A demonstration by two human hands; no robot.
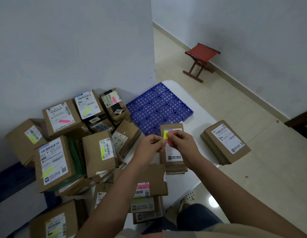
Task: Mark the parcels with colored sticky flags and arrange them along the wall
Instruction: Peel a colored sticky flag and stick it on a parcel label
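Note:
Both my hands meet above a brown parcel (173, 162) on the white table (199, 117). My left hand (150, 146) pinches the edge of a yellow sticky flag (165, 135). My right hand (181, 142) pinches the flag pad, whose pink flags (171, 140) show beside the yellow one. Another brown parcel (225, 142) with a white label and no flag lies at the table's right edge. Several flagged parcels (66, 145) are piled on the left against the wall, with yellow and pink flags on their labels.
A blue perforated plastic panel (158, 107) lies at the far end of the table. More parcels (149, 189) are stacked near my body. A small red folding stool (201, 60) stands on the tiled floor by the right wall. A white wall corner (152, 48) rises behind the pile.

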